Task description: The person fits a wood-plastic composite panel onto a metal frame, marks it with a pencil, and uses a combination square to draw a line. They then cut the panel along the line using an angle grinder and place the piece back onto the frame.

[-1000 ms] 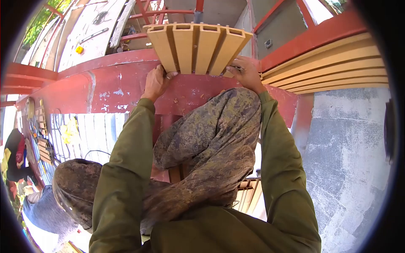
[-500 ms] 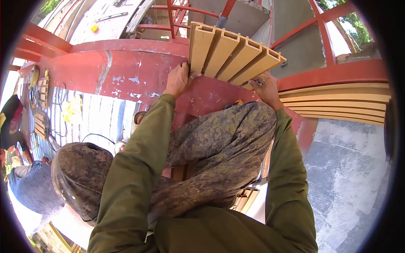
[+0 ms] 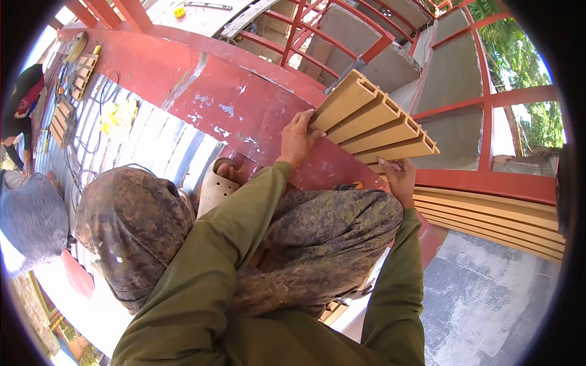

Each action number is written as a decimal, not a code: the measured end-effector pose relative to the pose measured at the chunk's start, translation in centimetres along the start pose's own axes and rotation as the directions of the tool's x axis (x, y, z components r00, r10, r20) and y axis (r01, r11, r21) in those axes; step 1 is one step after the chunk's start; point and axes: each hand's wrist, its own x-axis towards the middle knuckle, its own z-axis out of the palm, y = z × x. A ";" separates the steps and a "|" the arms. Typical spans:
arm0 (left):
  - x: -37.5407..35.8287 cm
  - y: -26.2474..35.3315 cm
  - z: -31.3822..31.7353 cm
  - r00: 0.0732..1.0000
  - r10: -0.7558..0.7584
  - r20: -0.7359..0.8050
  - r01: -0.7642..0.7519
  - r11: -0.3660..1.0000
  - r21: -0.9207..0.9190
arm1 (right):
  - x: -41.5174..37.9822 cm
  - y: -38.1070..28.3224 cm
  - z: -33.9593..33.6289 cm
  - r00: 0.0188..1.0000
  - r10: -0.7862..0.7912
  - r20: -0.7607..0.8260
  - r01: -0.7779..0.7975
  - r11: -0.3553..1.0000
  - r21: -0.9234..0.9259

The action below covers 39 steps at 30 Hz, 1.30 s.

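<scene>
A short tan fluted wall panel (image 3: 378, 122), with hollow ribs showing at its cut end, tilts over the red steel beam (image 3: 244, 116). My left hand (image 3: 299, 137) grips its left edge, thumb against the face and fingers mostly behind it. At the lower right corner, my right hand (image 3: 398, 177) pinches the panel between thumb and fingers. Both sleeves are green, and my knees in camouflage trousers (image 3: 336, 226) are bent just below the panel.
Long fluted panels (image 3: 494, 216) run along the right below a red rail. Red steel framing (image 3: 488, 110) stands ahead. Panel offcuts (image 3: 61, 122), cables and a yellow cloth (image 3: 118, 116) lie on corrugated sheeting at left. Another person's grey-blue clothing (image 3: 33, 213) shows at far left.
My view has turned, so the surroundings appear rotated. The panel, still in both hands, sits lower and further right in view and is more slanted. A white perforated clog now shows.
</scene>
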 end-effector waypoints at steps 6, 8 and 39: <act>-0.4 0.2 0.1 0.999 0.044 0.022 -0.044 0.999 0.020 | 0.1 0.9 -0.1 0.993 -0.114 0.010 0.114 0.982 -0.149; -0.4 0.5 0.1 1.000 -0.007 0.019 0.008 0.999 -0.045 | 0.1 1.2 0.0 0.997 -0.080 0.004 0.080 0.993 -0.092; -2.3 5.1 1.3 0.938 -0.314 0.147 0.318 0.948 -0.007 | -2.6 -9.9 -5.8 0.989 0.063 -0.135 -0.098 0.957 -0.273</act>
